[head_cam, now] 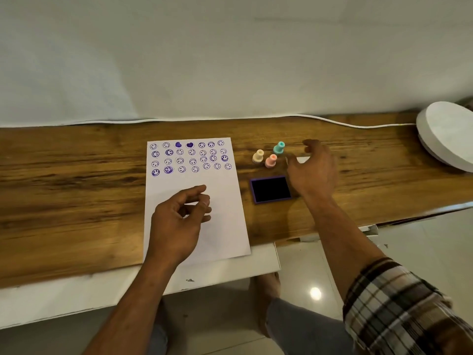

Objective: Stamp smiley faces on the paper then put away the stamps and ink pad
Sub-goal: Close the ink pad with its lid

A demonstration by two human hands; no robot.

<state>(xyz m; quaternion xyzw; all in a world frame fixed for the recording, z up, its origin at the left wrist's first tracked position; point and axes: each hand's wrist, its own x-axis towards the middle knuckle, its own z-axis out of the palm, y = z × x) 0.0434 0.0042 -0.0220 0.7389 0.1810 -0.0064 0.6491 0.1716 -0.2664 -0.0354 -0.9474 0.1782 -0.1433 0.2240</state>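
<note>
Ink pad (270,189) is lying open on wood table (76,188), just right of paper (194,201). R hand (313,170) is hovering wide beside pad, near 3 stamps (269,156). L hand (179,216) is curling loosely, empty, over paper. No legible text, only smiley prints.

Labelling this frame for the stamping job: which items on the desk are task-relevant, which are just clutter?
Task items:
paper with rows of stamped faces
cream stamp
pink stamp
teal stamp
ink pad, open
right hand, open, beside the stamps
left hand, empty, over the paper

Lying about:
white round object at the desk's right end
white cable along the back edge
</note>
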